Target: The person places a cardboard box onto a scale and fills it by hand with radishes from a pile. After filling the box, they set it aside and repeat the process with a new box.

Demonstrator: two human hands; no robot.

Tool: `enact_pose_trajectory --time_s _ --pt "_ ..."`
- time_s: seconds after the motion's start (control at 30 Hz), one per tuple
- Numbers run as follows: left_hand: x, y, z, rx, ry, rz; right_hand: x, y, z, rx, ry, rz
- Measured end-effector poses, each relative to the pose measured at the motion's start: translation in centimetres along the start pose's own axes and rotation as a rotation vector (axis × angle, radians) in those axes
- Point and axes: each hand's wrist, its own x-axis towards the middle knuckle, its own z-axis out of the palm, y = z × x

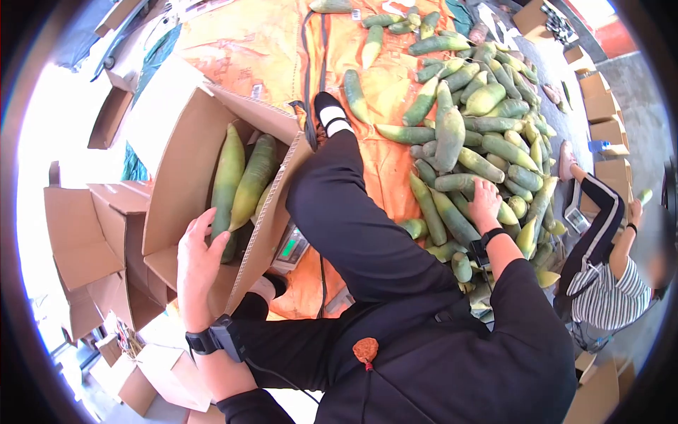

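My left hand (198, 254) is at the near edge of an open cardboard box (185, 152), its fingers apart and holding nothing. Inside the box lie several long green radishes, among them a pale one (227, 173) and a darker one (256, 185). On the right, a big heap of green radishes (487, 99) covers an orange tarp (251, 42). My right hand (485, 205) reaches into this heap, its fingers curled over the end of a green radish (454, 183). The fingertips are partly hidden.
A scale with a lit green display (289, 247) sits by the box, near my leg. Empty open cartons (85, 233) stand at the left. Another person in a striped shirt (611, 304) sits at the right, a radish (645, 196) in hand. More boxes (609, 134) line that side.
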Motion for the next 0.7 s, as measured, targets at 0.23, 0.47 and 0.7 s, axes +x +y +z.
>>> enact_pose_trajectory --time_s 0.23,0.47,0.7 --pt "-0.1 0.2 -0.5 0.020 0.011 0.018 0.7 0.1 -0.6 -0.074 -0.097 -0.088" --pt "-0.2 -0.2 -1.0 0.021 0.071 0.018 2.7 -1.1 -2.5 0.312 0.068 -0.232" --pt "-0.5 -0.1 -1.7 -0.027 0.124 -0.010 2.4 -10.1 -19.1 1.332 0.143 -0.495"
